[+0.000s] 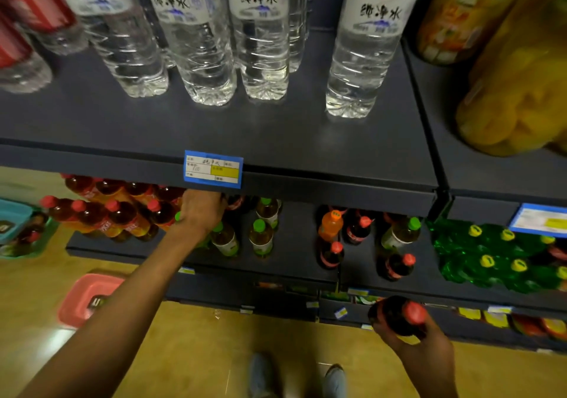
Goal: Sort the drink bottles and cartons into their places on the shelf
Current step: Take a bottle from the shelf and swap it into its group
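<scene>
My right hand (429, 345) is closed around a dark cola bottle with a red cap (395, 314), held low in front of the bottom shelves. My left hand (201, 212) reaches deep onto the middle shelf (294, 253), just under the upper shelf's edge. Its fingertips lie against a dark bottle with a red label (235, 203), and the shelf edge hides whether they grip it. Green-capped tea bottles (260, 235) stand beside that hand. More red-capped cola bottles (399, 265) and an orange soda bottle (330, 226) stand further right.
Clear water bottles (264, 44) line the upper shelf (276, 133), with jars of yellow fruit (518, 91) at the right. Red-capped amber tea bottles (122, 216) fill the left, green bottles with yellow caps (497, 256) the right. A pink basket (89, 299) and teal basket (15, 226) sit on the floor.
</scene>
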A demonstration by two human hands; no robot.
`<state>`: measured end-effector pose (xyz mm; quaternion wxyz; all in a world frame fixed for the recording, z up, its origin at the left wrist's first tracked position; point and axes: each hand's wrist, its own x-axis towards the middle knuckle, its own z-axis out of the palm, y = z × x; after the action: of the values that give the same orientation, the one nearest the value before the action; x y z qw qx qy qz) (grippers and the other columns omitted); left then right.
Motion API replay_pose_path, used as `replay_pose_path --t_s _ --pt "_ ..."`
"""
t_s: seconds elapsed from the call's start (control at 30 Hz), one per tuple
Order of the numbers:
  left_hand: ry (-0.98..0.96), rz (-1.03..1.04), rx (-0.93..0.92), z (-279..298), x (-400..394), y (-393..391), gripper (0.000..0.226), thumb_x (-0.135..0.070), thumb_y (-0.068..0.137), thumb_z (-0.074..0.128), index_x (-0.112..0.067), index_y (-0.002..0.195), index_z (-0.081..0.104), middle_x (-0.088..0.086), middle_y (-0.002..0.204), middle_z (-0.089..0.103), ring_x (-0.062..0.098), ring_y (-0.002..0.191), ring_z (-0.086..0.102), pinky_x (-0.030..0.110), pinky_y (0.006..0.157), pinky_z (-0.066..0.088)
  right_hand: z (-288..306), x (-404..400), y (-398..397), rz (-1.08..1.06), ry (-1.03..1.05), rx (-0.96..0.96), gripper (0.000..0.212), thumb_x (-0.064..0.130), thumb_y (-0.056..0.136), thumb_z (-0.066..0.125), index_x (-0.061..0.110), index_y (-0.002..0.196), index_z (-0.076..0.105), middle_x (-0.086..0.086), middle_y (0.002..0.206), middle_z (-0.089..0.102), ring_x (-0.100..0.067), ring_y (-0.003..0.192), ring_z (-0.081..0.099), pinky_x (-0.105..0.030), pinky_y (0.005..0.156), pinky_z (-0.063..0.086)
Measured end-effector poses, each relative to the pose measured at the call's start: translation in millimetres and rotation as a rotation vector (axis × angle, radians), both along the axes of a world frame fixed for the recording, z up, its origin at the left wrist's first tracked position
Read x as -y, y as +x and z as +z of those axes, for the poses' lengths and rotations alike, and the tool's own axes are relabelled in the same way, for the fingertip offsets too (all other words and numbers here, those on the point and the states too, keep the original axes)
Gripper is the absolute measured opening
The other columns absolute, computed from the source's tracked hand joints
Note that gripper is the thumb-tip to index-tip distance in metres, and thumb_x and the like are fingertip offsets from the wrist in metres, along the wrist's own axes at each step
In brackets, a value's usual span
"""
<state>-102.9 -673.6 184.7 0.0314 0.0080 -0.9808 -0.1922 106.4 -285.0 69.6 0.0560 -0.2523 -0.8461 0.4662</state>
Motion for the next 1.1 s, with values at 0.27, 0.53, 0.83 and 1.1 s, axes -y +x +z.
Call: replay_pose_path --t_s 0.27,0.53,0.83,1.1 --pt "-0.009 -0.038 0.000 -5.3 1.8 2.1 0.017 -0.009 0.092 0.062 -0.007 0.109 0.059 0.016 0.112 0.064 0.031 0.105 0.063 0.043 0.090 0.054 -13.9 -13.4 15.6 -0.018 0.045 -0.001 0.070 0.035 0.044 0.096 0.040 0.104 0.061 0.012 0.090 0.068 -0.017 0.086 0.067 -0.030 0.080 0.057" --pt "0.079 0.011 -0.221 -5.2 -14.5 34.2 0.016 -0.022 0.092 0.064 -0.009 0.099 0.056 0.011 0.089 0.065 0.023 0.076 0.066 0.034 0.061 0.054 -23.0 -18.3 21.5 -0.052 0.008 0.032 0.072 0.027 0.043 0.097 0.038 0.106 0.062 0.008 0.093 0.069 -0.020 0.089 0.067 -0.002 0.078 0.046" --pt "0.374 -0.003 -0.270 5.5 -59.0 113.8 0.031 -0.031 0.092 0.063 -0.013 0.116 0.058 0.001 0.106 0.058 0.016 0.091 0.058 0.036 0.076 0.052 6.7 -1.8 9.1 -0.032 -0.087 -0.004 0.071 0.069 0.037 0.084 0.037 0.098 0.068 0.013 0.086 0.075 -0.001 0.083 0.069 -0.023 0.078 0.052" --pt "0.726 0.011 -0.240 11.8 -87.4 150.1 0.026 -0.041 0.082 0.069 -0.032 0.106 0.062 -0.012 0.104 0.059 0.004 0.100 0.060 0.017 0.078 0.052 9.8 4.6 7.1 0.049 -0.057 0.042 0.069 0.047 0.039 0.094 0.036 0.102 0.066 0.008 0.092 0.073 -0.013 0.085 0.069 -0.028 0.077 0.055"
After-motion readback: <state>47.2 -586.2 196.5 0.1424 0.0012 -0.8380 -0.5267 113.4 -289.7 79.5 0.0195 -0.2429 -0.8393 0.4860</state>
